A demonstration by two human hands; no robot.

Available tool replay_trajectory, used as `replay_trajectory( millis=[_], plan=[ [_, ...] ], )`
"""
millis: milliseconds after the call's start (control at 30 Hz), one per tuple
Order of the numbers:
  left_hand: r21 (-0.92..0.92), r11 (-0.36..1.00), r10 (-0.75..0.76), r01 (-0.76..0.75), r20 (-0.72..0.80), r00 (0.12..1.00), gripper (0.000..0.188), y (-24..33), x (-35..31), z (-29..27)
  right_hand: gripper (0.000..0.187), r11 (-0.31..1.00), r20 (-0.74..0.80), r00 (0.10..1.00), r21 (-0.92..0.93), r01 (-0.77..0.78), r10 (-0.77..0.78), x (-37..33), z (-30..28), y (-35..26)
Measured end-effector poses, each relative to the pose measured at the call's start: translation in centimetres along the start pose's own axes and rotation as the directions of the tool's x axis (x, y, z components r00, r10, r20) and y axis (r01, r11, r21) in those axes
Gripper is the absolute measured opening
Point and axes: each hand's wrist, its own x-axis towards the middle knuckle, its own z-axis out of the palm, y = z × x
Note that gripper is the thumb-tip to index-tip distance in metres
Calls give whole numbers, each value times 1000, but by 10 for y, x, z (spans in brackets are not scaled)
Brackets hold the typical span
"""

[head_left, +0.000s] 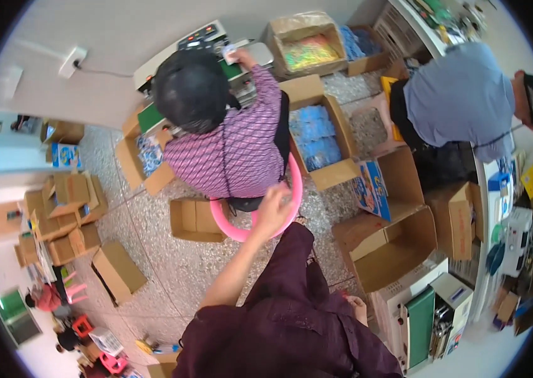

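While a person in a purple checked top [235,148] sits ahead of us on a round pink plastic stool [291,208], our left hand [274,211] rests on the stool's rim, fingers curled over it. Our right hand [357,309] lies low by our dark maroon trousers [291,277]; we cannot tell its fingers' state. An open brown cardboard box of blue packets [320,135] stands just beside the stool.

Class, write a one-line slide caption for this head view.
Wearer's left hand reaches to a seated co-worker's pink stool amid open cardboard boxes.
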Motion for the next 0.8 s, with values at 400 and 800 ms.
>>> replay_trajectory(
  millis=[400, 800],
  plan=[
    [-91, 983, -166, 158, -92, 982, 27, 5, 102, 5, 8, 879, -215, 957, 472, -72, 194, -46, 2, 74],
    [429, 774, -259, -466, 886, 385, 39, -48, -127, 152, 22, 861, -341, 927, 506, 39, 158, -119, 57, 162]
  ],
)
